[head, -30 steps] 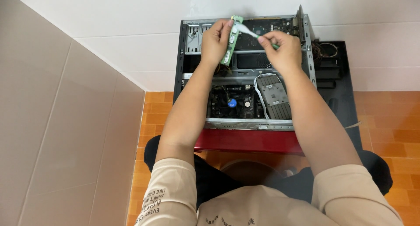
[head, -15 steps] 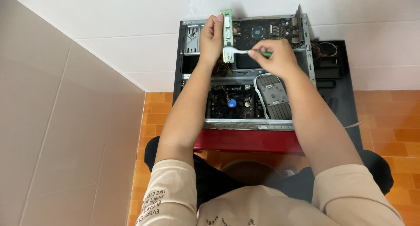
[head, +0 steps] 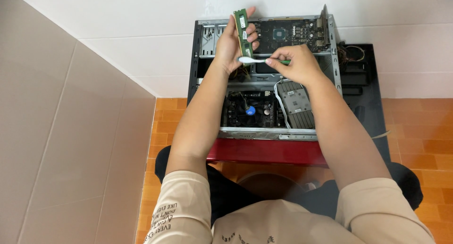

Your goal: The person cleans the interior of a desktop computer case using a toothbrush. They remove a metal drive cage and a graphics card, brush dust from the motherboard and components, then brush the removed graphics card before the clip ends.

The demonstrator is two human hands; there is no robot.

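**Above an opened computer case: memory stick and small brush, both in hand**

Nearest the camera: beige sleeves and two bare forearms reaching forward over a red stand (head: 264, 152), which lifts the case off the orange tiled floor (head: 415, 126) to a workable height.

Open computer case (head: 264, 74): lying on its side with the panel off, so the boards face up. Inside, a cooler fan with a blue hub (head: 250, 110) and, to its right, a grey metal-cased unit (head: 296, 105) tilted in its bay.

Right hand (head: 295, 64): grip closed around the green handle of a small white-headed brush (head: 250, 60), held level so the head meets the lower end of the stick.

Left hand (head: 233, 41): grip closed on the green memory stick (head: 242, 31), fingers and thumb pinching it by the long edges. The stick stands upright, clear of the case, its flat face left open to the brush.

Farthest: a dark circuit board (head: 290, 34) at the back of the case; a black panel with loose wires (head: 356, 64) to the right, against white wall tiles
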